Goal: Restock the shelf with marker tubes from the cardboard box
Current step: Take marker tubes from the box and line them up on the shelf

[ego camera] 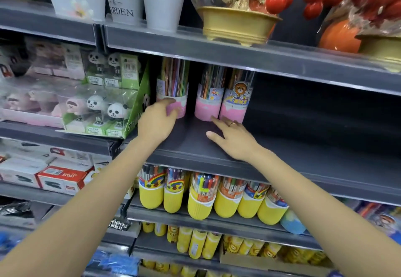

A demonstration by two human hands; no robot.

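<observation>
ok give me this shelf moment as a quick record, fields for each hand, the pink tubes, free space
left hand: grips the base of the leftmost pink tube
right hand: open, fingers spread, fingertips at the bases of the other two pink tubes
pink tubes on shelf: three, upright, at the back
free space: bare shelf to the right of the tubes
shelf below: yellow tubes in a row
cardboard box: not in view

Grey metal shelving [238,55] with clear plastic price rails fills the view in stacked tiers, lit evenly from above; the top tier carries white flower pots [161,1] and gold bowls [236,26] of red ornaments. To the left stand boxed panda figures [104,111] in a green display carton, with red-and-white boxes [63,179] one tier below; the back panel [314,107] is dark.
</observation>
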